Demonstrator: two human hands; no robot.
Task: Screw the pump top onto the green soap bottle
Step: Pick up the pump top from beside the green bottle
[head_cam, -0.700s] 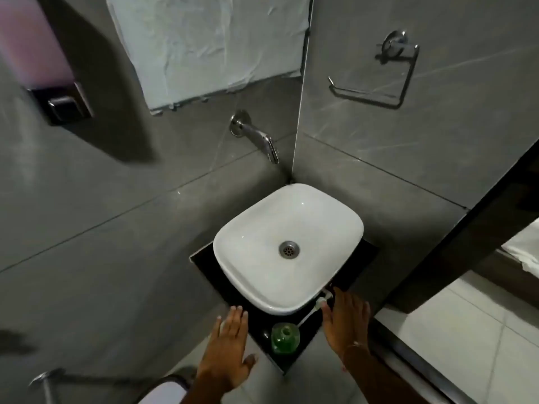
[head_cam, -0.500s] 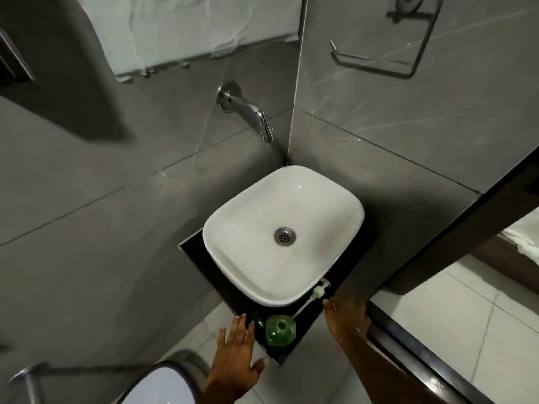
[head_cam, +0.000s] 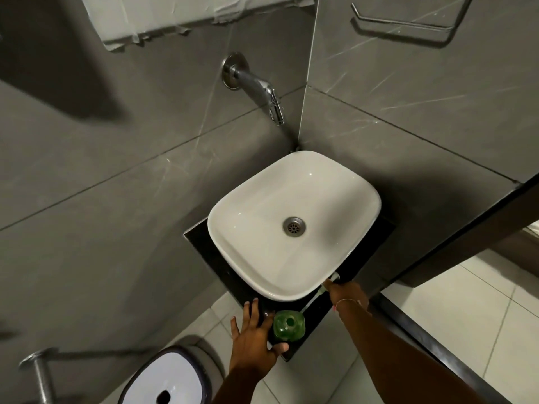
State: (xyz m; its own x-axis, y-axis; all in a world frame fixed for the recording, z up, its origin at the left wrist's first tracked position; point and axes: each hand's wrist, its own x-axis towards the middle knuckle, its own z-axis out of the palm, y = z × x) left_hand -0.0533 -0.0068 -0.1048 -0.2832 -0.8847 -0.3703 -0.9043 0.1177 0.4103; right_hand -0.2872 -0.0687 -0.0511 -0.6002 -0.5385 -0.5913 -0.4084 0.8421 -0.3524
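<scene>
The green soap bottle (head_cam: 288, 326) stands upright with its neck uncapped on the front corner of the black counter (head_cam: 204, 246). My left hand (head_cam: 253, 333) lies just left of it with fingers spread, the thumb curling in front of the bottle's base. The pump top (head_cam: 335, 277) lies on the counter to the right of the bottle, against the basin, and its thin tube (head_cam: 310, 303) points toward the bottle. My right hand (head_cam: 347, 295) rests over the pump's collar, fingers curled down and hidden, so the grip is unclear.
A white basin (head_cam: 329, 182) fills most of the counter, with a chrome tap (head_cam: 262, 88) on the wall above. A white-lidded bin (head_cam: 163, 380) stands on the floor at lower left. A dark door frame (head_cam: 455, 243) runs along the right.
The view has tilted down. My left hand has moved right, up against the bottle. My right hand has come down onto the pump top.
</scene>
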